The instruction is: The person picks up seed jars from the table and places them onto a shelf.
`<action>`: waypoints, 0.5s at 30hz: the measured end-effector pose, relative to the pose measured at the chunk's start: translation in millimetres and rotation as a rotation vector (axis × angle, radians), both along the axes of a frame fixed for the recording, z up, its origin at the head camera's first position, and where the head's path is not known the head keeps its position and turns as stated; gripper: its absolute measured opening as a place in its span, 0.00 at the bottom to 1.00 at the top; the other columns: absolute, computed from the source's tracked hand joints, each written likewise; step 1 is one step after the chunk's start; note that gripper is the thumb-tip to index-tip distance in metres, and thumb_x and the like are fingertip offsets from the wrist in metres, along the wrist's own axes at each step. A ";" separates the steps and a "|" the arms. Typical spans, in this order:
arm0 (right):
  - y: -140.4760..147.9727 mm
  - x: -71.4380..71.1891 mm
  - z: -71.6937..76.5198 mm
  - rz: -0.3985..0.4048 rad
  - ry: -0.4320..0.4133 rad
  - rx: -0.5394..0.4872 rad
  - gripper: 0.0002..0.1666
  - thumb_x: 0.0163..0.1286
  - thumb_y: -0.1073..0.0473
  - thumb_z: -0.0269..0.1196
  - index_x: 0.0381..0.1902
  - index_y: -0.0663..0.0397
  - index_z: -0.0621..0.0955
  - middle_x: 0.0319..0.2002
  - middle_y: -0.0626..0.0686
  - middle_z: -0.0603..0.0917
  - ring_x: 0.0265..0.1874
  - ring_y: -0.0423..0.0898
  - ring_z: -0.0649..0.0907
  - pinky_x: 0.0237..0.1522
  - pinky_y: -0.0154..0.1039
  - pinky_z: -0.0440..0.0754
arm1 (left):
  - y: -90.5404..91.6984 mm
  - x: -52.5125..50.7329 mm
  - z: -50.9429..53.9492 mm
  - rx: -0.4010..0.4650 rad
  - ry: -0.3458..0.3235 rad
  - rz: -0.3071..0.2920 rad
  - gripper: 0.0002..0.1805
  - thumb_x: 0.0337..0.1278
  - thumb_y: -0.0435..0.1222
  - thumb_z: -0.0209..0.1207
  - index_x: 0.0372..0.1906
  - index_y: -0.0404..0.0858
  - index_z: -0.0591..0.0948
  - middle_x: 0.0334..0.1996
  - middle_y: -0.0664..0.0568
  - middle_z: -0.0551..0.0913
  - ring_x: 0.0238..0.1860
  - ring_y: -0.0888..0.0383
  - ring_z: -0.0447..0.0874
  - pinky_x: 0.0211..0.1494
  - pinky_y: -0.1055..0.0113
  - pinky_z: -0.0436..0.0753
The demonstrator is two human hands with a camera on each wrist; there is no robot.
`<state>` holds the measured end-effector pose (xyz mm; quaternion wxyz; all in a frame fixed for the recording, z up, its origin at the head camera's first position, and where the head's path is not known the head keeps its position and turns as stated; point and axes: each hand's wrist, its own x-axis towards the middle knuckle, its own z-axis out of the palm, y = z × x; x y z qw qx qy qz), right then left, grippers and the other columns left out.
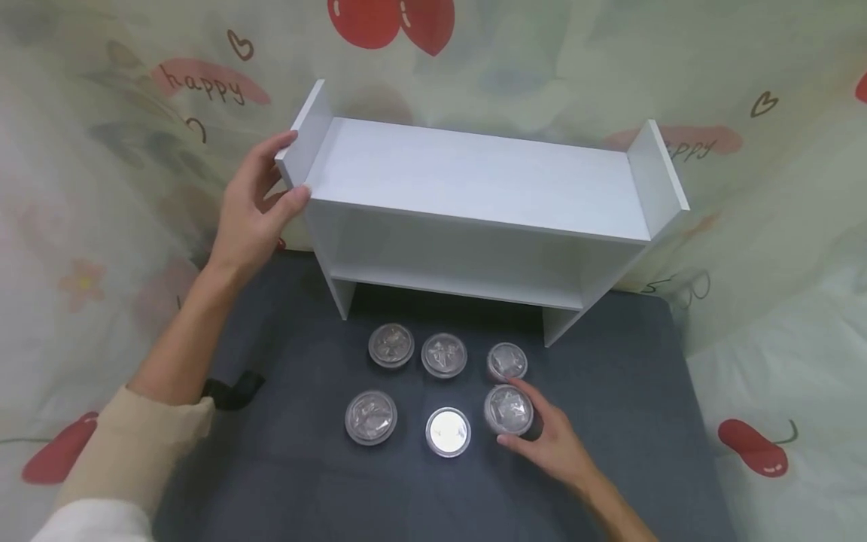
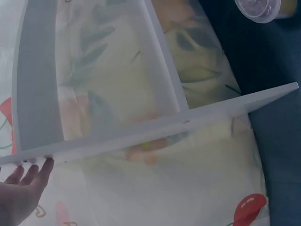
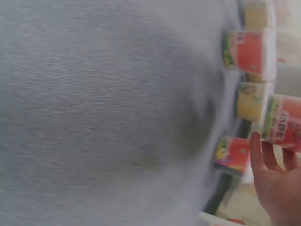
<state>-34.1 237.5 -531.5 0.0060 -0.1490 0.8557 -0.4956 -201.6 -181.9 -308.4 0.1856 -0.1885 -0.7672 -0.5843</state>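
Observation:
A white two-tier shelf (image 1: 474,177) stands on the dark table in the head view. My left hand (image 1: 254,203) holds its upper left side panel (image 1: 308,139), thumb by the front edge; the left wrist view shows the fingertips (image 2: 46,165) against the panel. In front of the shelf, my right hand (image 1: 552,436) grips a round clear-lidded tub (image 1: 509,410). The right wrist view shows this tub (image 3: 284,120) with a red and green label, raised above its neighbours. Just behind it in the head view is another lidded tub (image 1: 506,361).
More lidded tubs stand left of the right hand: two nearer the shelf (image 1: 391,345) (image 1: 443,355), one at front left (image 1: 371,417) and one with a bright, shiny lid (image 1: 448,432). A black strap-like item (image 1: 233,391) lies by the left forearm. Printed curtains (image 1: 542,68) surround the table.

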 end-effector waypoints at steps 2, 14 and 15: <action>-3.3 -2.3 10.3 0.024 0.010 0.001 0.53 0.47 0.60 0.81 0.71 0.50 0.69 0.61 0.52 0.80 0.61 0.47 0.77 0.62 0.25 0.64 | 1.8 -2.1 1.3 0.019 0.003 -0.003 0.29 0.68 0.40 0.58 0.72 0.42 0.69 0.71 0.50 0.66 0.66 0.52 0.69 0.65 0.62 0.71; -20.0 -15.3 64.4 0.171 0.054 -0.087 0.54 0.49 0.63 0.79 0.73 0.48 0.66 0.62 0.52 0.79 0.61 0.44 0.77 0.63 0.30 0.67 | 9.0 -13.3 8.4 0.040 -0.075 0.048 0.27 0.73 0.45 0.45 0.72 0.44 0.69 0.72 0.54 0.65 0.66 0.53 0.68 0.64 0.58 0.73; -21.0 -16.4 69.1 0.183 0.053 -0.100 0.54 0.49 0.63 0.79 0.73 0.49 0.66 0.62 0.52 0.79 0.60 0.45 0.78 0.62 0.31 0.68 | 9.5 -14.4 9.1 0.047 -0.090 0.050 0.27 0.73 0.45 0.45 0.72 0.45 0.68 0.72 0.54 0.65 0.67 0.54 0.66 0.66 0.55 0.71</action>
